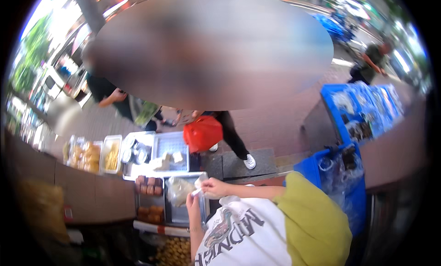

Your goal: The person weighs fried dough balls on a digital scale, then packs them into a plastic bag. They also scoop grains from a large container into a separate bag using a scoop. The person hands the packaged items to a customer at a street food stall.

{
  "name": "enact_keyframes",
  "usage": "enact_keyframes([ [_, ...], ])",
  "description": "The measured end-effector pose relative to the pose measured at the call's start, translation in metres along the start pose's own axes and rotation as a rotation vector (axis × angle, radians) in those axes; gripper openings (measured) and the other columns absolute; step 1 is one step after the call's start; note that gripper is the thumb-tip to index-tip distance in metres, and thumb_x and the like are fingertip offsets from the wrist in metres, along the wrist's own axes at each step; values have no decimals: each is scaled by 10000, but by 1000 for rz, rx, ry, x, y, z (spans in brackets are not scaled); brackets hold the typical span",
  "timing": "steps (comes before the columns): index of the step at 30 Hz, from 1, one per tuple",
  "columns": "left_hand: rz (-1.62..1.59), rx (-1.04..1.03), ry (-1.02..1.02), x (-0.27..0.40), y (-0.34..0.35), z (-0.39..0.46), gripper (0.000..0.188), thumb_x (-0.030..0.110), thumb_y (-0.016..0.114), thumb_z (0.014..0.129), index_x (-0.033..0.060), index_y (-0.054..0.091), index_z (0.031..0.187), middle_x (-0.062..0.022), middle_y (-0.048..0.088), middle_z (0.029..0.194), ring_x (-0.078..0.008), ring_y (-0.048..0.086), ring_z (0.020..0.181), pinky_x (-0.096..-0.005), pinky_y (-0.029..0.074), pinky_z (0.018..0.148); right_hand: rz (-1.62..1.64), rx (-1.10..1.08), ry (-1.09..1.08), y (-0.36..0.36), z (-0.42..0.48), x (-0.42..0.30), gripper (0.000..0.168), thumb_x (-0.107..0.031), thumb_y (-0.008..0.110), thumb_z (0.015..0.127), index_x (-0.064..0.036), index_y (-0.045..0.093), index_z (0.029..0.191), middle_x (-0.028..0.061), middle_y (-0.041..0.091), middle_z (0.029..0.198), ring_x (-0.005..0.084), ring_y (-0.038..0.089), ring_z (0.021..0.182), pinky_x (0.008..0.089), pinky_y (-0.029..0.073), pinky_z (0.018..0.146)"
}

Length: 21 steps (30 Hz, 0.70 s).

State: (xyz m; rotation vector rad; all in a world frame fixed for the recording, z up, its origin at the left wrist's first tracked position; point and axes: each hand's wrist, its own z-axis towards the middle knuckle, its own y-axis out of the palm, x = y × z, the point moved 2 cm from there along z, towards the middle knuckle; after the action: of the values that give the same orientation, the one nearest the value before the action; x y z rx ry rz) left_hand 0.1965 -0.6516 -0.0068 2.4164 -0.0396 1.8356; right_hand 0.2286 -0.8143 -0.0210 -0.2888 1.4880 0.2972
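Note:
A clear plastic bag (181,192) with pale contents hangs over a metal tray (182,215). Its gathered white neck is pinched between the fingers of my left hand (193,201). My right hand (214,188) grips the upper end of the same bag, just to the right of the left hand. The two hands are close together. What exactly is inside the bag is too blurred to tell.
Beside the tray lie brown blocks (149,185) and orange-brown pieces (150,214). Beyond them are white tofu-like blocks (165,161) in a crate (188,137) and yellow strips (112,157). A person holds a red bag (203,133) opposite. Blue bins (358,193) stand at right.

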Motion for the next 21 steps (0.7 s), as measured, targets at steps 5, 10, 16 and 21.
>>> enact_keyframes([
  [5, -79, 123, -40, -16, -15, 9, 94, 130, 579, 882, 52, 582, 935, 30, 550, 828, -48, 485, 760, -189, 387, 680, -187, 81, 209, -5, -2, -14, 204, -232, 585, 880, -49, 631, 804, -20, 539, 717, 73, 470, 709, 235, 395, 679],
  [10, -316, 111, -90, -12, 5, -5, 341, 72, 686, 793, 50, 470, 1056, -23, 553, 916, -76, 528, 814, -208, 454, 748, -146, 72, 255, -12, -12, 18, 173, -197, 588, 889, -46, 625, 814, -27, 562, 757, 61, 486, 737, 214, 373, 686],
  [16, -339, 275, -7, -22, 21, -2, 319, 86, 687, 795, 22, 497, 1043, -5, 570, 843, -52, 522, 712, -194, 450, 648, 104, 16, 298, -8, -12, -1, 168, -184, 572, 901, -36, 613, 832, -33, 567, 758, 49, 478, 728, 203, 370, 685],
  [21, -71, 481, 148, -12, 15, 2, 97, 73, 597, 862, 15, 602, 940, -1, 576, 873, -71, 555, 799, -220, 456, 703, 162, -44, 305, -6, 2, -18, 172, -193, 569, 904, -41, 610, 834, -36, 568, 769, 50, 473, 731, 202, 361, 686],
])
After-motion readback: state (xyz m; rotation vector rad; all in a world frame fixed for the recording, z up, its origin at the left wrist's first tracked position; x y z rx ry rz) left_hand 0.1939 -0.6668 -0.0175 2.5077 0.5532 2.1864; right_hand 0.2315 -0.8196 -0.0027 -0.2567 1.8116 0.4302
